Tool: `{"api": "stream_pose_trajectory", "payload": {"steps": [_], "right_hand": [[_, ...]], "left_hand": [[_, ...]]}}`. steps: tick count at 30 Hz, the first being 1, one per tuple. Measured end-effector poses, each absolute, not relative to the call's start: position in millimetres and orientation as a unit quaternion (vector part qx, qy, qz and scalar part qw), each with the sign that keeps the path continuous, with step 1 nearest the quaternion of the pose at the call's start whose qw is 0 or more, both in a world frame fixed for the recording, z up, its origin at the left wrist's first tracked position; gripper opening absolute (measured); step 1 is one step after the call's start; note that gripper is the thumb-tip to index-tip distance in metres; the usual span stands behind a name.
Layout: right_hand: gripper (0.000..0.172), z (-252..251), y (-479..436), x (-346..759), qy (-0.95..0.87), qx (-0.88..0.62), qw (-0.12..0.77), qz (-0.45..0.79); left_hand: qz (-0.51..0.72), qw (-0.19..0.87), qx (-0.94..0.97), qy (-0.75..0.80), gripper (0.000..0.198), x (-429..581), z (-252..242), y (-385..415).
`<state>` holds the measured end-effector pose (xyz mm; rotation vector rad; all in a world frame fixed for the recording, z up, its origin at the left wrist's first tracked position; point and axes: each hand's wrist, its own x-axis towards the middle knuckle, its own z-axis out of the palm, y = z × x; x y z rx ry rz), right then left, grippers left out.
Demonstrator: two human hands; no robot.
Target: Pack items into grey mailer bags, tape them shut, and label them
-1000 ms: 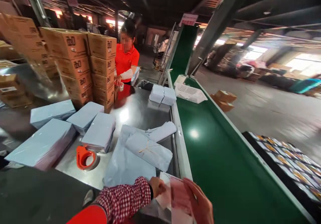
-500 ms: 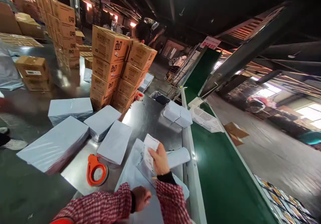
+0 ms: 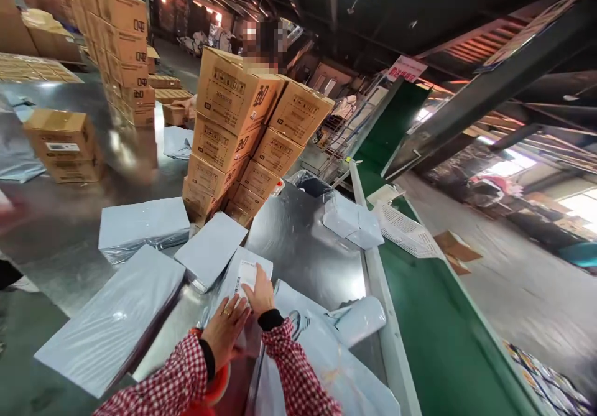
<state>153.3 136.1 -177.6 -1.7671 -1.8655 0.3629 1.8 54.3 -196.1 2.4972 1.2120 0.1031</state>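
Note:
A white shipping label [image 3: 246,275] with a barcode lies on top of a grey plastic-wrapped parcel [image 3: 262,258]. My left hand [image 3: 227,329] rests on its lower part, fingers stretched out flat. My right hand [image 3: 259,293] touches the label's right side, thumb and fingers apart. Partly behind my left wrist is the orange tape dispenser [image 3: 218,386]. Grey plastic mailing bags [image 3: 336,366] lie loosely to the right of my right forearm, beside a rolled grey bag [image 3: 361,320].
More wrapped parcels [image 3: 114,313] lie to the left on the metal table [image 3: 298,232]. Stacked cartons [image 3: 224,105] rise at the back. A bagged package [image 3: 353,219] sits by the green conveyor belt [image 3: 420,316], where a white perforated basket [image 3: 405,229] stands. Another person is behind the cartons.
My right hand has carried the label left from above the mailing bags onto the wrapped parcel. My left hand has moved forward, unfolded and come down on the label. The view has shifted.

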Motion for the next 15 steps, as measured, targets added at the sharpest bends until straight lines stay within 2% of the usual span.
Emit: {"api": "stream_pose_trajectory", "payload": {"steps": [2,3,5,8,12,15], "right_hand": [[0.075,-176.1,132.3,154.7,-0.663,-0.695,0.261,0.097],[0.074,-174.7,131.1,153.6,-0.653,-0.705,0.263,0.085],[0.062,-170.0,130.0,146.5,-0.687,-0.678,0.248,0.084],[0.050,-156.8,133.1,130.9,-0.767,-0.607,0.174,0.114],[0.056,-133.2,140.4,156.7,-0.633,-0.754,0.157,0.073],[0.049,-119.9,102.6,225.8,-0.529,-0.832,0.160,0.053]], "left_hand": [[0.047,0.155,0.889,0.429,0.099,3.4,-206.1,52.7],[0.049,0.147,0.890,0.429,0.097,3.3,-208.7,51.7],[0.047,0.136,0.891,0.430,0.092,1.4,-210.1,50.0],[0.072,0.108,0.893,0.430,0.077,-6.4,-209.2,45.4],[0.149,0.053,0.901,0.405,0.061,-22.5,-211.2,45.1],[0.190,0.050,0.907,0.373,0.061,-28.0,-211.2,52.2]]}}
